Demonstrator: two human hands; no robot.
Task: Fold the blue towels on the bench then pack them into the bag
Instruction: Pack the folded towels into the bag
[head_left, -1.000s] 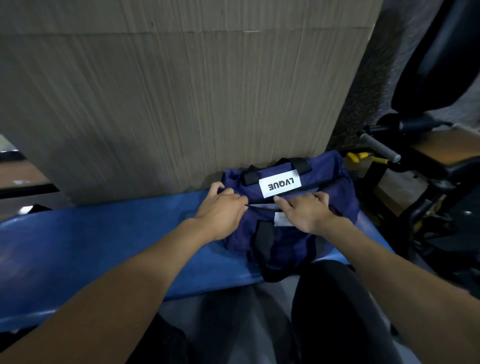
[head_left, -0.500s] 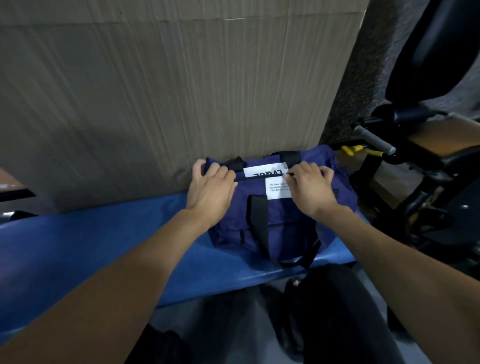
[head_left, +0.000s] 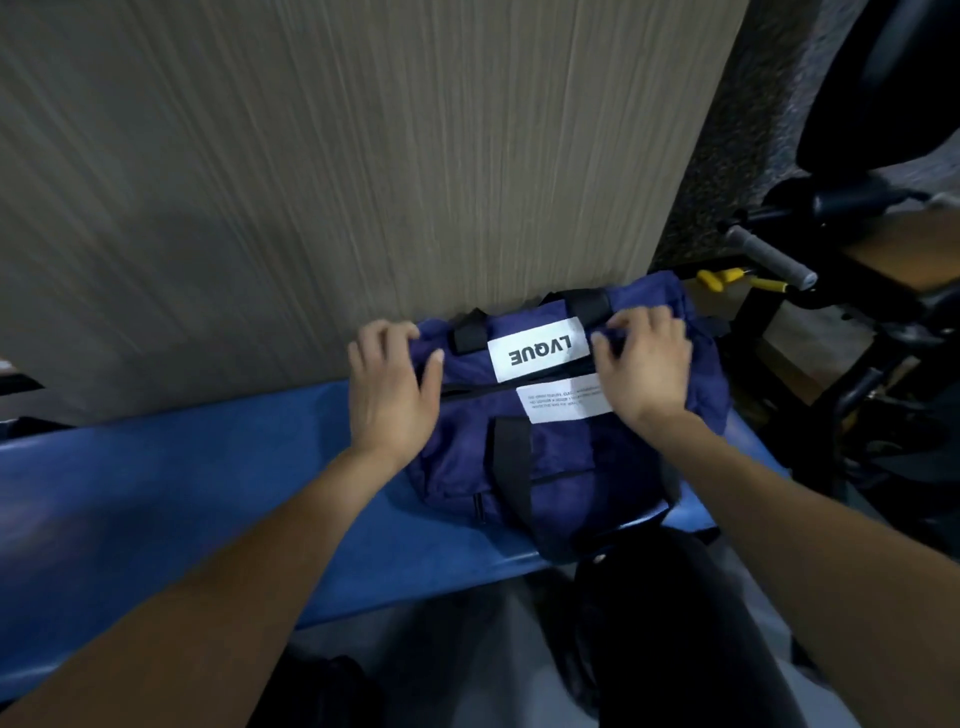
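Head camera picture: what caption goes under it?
Both hands grip the navy bag on the blue bench.

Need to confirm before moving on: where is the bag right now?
In the head view the bag sits right of centre on the blue bench, against the wall, with the left hand and right hand on its top.

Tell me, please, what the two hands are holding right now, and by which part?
Both grip the navy bag by its top edge: the left hand at its left end, the right hand pinching fabric beside the white label.
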